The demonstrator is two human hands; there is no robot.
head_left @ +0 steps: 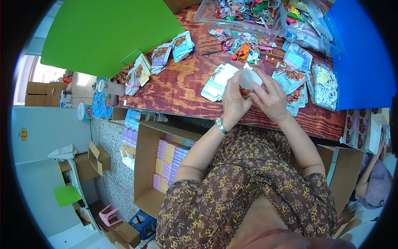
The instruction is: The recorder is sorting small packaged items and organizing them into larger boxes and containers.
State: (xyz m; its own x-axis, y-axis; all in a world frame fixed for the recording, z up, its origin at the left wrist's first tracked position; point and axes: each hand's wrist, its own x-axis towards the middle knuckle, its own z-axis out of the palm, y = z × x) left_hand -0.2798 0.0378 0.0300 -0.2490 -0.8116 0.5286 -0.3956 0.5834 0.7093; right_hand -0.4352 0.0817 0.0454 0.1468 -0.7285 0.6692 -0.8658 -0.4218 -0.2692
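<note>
Above the near edge of the red-brown wooden table (178, 85), a small carton (248, 79) with a white inside and an open top is held between my two hands. My left hand (235, 96), with a watch at its wrist, grips its left side. Fingers of my right hand (271, 97) close on its right side and rim. Beside my left hand lies a stack of flat white cartons (216, 83). Printed flat cartons (288, 78) spread out to the right of my right hand. Small trinkets (244, 52) lie in a loose pile just beyond the hands.
A clear plastic bin (199, 17) of trinkets stands at the back. Stacks of printed cartons (182, 43) line the left, near a green panel (112, 37). A blue panel (358, 58) and a bag of white pieces (325, 89) are right. Below sits a cardboard box (145, 166).
</note>
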